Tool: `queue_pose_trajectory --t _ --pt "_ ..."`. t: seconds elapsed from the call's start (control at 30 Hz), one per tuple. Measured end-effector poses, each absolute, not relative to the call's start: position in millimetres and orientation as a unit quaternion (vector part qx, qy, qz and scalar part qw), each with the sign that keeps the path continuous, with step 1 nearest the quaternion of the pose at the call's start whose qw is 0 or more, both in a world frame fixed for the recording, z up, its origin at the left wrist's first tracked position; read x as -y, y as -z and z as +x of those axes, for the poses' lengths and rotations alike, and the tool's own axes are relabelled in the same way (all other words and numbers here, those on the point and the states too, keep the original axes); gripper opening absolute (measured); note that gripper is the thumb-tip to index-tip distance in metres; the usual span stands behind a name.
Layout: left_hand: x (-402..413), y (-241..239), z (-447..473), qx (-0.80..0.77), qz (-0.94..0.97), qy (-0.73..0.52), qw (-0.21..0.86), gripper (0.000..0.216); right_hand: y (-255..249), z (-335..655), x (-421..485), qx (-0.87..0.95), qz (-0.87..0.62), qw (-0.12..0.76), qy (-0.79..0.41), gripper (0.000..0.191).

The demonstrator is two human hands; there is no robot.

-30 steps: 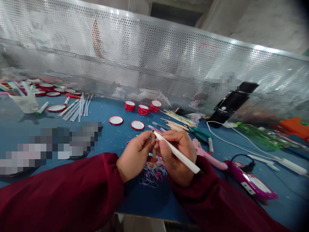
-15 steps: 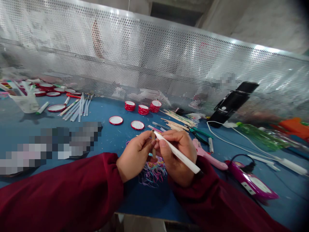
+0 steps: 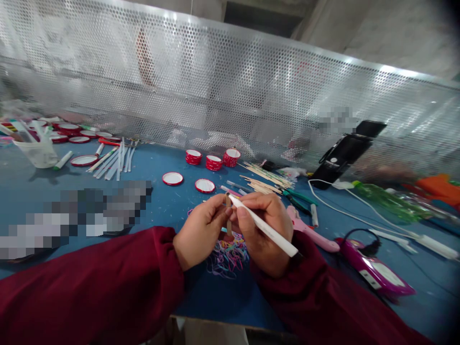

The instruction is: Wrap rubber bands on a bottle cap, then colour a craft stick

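My left hand [image 3: 201,230] is closed, its thumb and fingers pinching a thin flat brown stick [image 3: 229,223] held upright. In my right hand [image 3: 268,230] lies a white pen-like marker [image 3: 268,227], gripped as for writing. Its dark tip meets the top of the brown stick, close to my left fingertips. Under both hands, a tangle of coloured elastic bands [image 3: 228,258] in pink, purple, blue and yellow rests on the blue table [image 3: 215,299]. My fingers hide part of the stick.
Red-rimmed round lids [image 3: 172,178] lie ahead, with stacks of red rings [image 3: 213,163] behind them. To the right are wooden sticks [image 3: 264,184], green-handled pliers [image 3: 300,199], a pink glue gun [image 3: 316,235] and a purple device [image 3: 377,273]. Leftward stands a cup of markers [image 3: 38,151].
Almost nothing differs. Both hands stay in the same place, with the marker tip still at the top of the stick.
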State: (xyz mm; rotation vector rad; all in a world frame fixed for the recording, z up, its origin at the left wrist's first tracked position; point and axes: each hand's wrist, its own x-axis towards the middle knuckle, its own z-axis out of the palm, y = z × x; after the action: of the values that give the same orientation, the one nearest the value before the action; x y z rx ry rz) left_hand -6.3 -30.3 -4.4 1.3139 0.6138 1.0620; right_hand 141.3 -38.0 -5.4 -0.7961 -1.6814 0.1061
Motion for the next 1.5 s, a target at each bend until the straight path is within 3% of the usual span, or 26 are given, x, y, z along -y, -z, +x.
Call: queue_pose_trajectory --t 1.5 --pt "31.7 -0.8 -6.6 -0.256 0.566 -0.475 0.624 0.023 4.8 142.5 37.8 0.716 -0.363 0.596 -0.034 0.007"
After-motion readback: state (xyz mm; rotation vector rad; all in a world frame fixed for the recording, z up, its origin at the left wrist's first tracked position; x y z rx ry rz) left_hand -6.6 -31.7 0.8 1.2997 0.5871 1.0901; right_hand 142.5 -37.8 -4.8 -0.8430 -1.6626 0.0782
